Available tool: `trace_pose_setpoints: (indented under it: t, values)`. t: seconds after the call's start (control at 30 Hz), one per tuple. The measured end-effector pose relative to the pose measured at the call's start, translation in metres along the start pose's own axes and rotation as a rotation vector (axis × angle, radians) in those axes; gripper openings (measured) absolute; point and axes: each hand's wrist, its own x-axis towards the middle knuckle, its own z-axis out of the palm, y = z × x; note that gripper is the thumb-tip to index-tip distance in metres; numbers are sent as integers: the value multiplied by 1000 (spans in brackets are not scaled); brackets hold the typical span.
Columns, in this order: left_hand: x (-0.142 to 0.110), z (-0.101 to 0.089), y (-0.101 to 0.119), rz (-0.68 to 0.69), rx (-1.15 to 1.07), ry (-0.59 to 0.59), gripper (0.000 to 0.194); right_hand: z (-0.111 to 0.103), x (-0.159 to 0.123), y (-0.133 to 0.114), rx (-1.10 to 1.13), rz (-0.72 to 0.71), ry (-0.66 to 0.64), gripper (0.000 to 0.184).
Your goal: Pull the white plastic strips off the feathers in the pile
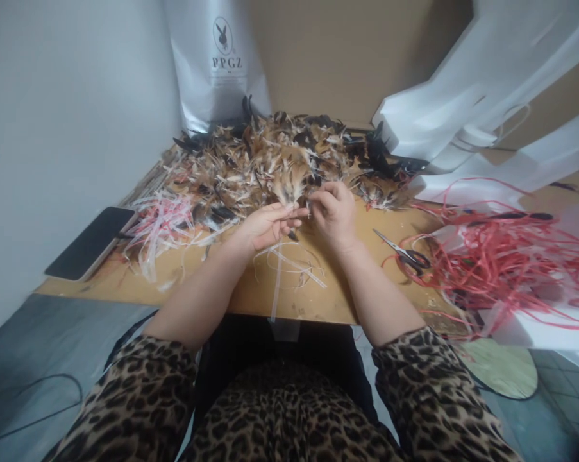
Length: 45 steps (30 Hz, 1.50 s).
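Note:
Between the fingers of my left hand (272, 226) is a small bunch of brown and white feathers (289, 185), its tips fanned upward. My right hand (335, 212) is beside it with thumb and fingers pinched together; whatever lies in that pinch is too small to make out. Both hands are over the near part of the wooden table (337, 295), just in front of a large heap of brown, white and black feathers (251, 154). Thin clear strips (278, 276) lie on the table below my hands.
Scissors (404, 250) rest right of my right hand. Farther right is a tangled pile of red plastic strips (505, 256). At the left lie a phone (91, 244) and pink-white strips (159, 221). A silver bag (219, 70) stands behind the heap, white sheeting (443, 96) at back right.

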Motion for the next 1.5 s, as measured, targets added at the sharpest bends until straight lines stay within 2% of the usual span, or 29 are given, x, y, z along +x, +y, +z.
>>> trace_pose_setpoints:
  t: [0.23,0.4,0.57,0.73,0.83,0.87,0.97,1.03,1.1,1.27,1.5]
  values:
    - [4,-1,-3,10,-39,51,11,2,-1,2,-31,-55,125,16]
    - [3,0,-5,-83,-68,-25,15,1,-1,-3,-94,-101,113,15]
    - [0,6,-5,-73,-112,18,19,3,-2,-6,-41,-56,67,14]
    - [1,8,-3,32,-121,50,22,0,0,-14,208,90,154,15]
    - [2,6,-1,114,-93,68,19,-6,4,-27,439,286,208,9]
    - [3,5,-1,133,-79,64,17,-7,5,-32,544,388,178,11]
    - [4,3,-1,161,-31,30,12,-7,7,-42,925,702,-40,24]
    - [4,3,-2,163,0,6,10,-5,8,-44,1149,850,-140,31]
    - [3,4,-3,160,18,-13,9,-2,8,-42,1303,945,-184,35]
    - [2,4,-5,135,24,-44,10,2,7,-34,1397,992,-174,39]
    - [5,1,-4,86,6,16,12,2,7,-29,1219,868,-62,34]
